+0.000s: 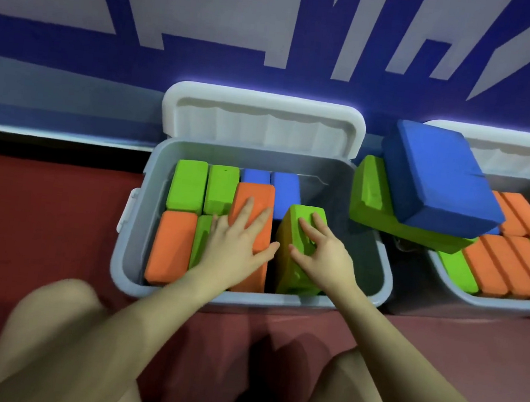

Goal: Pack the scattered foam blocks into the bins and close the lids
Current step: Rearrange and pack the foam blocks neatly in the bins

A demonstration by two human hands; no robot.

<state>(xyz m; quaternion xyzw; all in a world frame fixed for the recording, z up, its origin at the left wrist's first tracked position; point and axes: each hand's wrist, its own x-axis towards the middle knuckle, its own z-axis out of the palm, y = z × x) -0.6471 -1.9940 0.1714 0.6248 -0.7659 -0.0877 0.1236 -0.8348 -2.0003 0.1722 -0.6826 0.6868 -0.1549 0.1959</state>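
Head camera looks down past two bare knees onto a red floor (pixel 41 208), where both forearms reach forward into the nearer grey bin (pixel 245 301). Left hand (pixel 239 241) lies flat with straight, spread fingers pressing on a tall orange block (pixel 254 199) that stands above its neighbours. Right hand (pixel 320 250) rests on top of a green block (pixel 292 270) sitting tilted in the bin's right half; its fingers look lightly bent over the block's top, though whether they actually grip it is hard to tell from this angle. Beside the left hand, another orange block (pixel 169 246) fills the near left corner, and behind it stand two green blocks (pixel 187 185) and two blue blocks (pixel 284 193) along the back wall. The bin's white lid (pixel 263 118) stands open against the blue and white wall (pixel 277 20).

To the right, a second bin (pixel 492 306) holds rows of orange blocks (pixel 507 268) and green ones, its own lid also raised. A large blue block (pixel 437 181) lies tilted on a large green block (pixel 381 210), both perched across the gap between the two bins.
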